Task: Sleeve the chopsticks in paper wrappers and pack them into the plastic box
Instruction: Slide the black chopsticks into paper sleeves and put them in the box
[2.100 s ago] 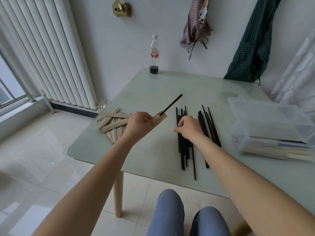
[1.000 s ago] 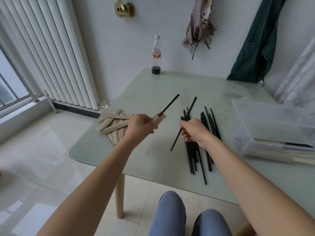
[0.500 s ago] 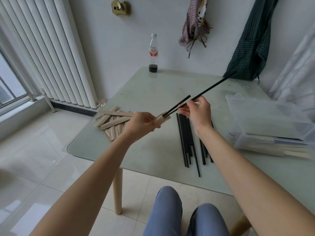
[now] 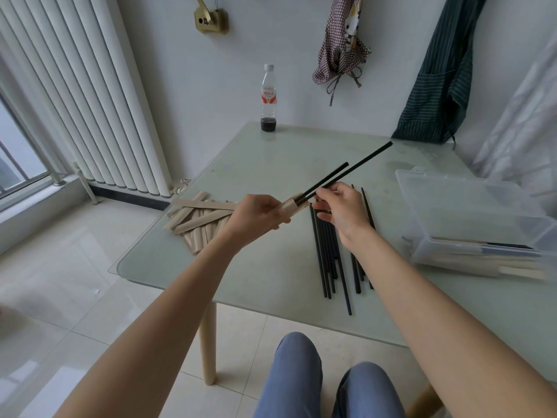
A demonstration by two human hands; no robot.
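Observation:
My left hand (image 4: 256,217) grips a tan paper wrapper (image 4: 294,206) above the table. One black chopstick (image 4: 330,178) stands partly inside it. My right hand (image 4: 340,209) pinches a second black chopstick (image 4: 366,159) whose lower tip sits in the wrapper's mouth, its far end pointing up and right. Several loose black chopsticks (image 4: 328,254) lie on the glass table (image 4: 271,164) under my right wrist. A heap of empty paper wrappers (image 4: 196,218) lies at the table's left edge. The clear plastic box (image 4: 470,224) stands open at the right with sleeved chopsticks inside.
A plastic bottle (image 4: 268,99) with a little dark liquid stands at the table's far edge. A white radiator (image 4: 75,95) lines the left wall. Cloths and an apron (image 4: 440,73) hang on the back wall. My knees (image 4: 325,378) show below the table's near edge.
My right hand picked a chopstick from the loose pile, lifted it, and brought its tip into the wrapper held by my left hand, beside the first chopstick.

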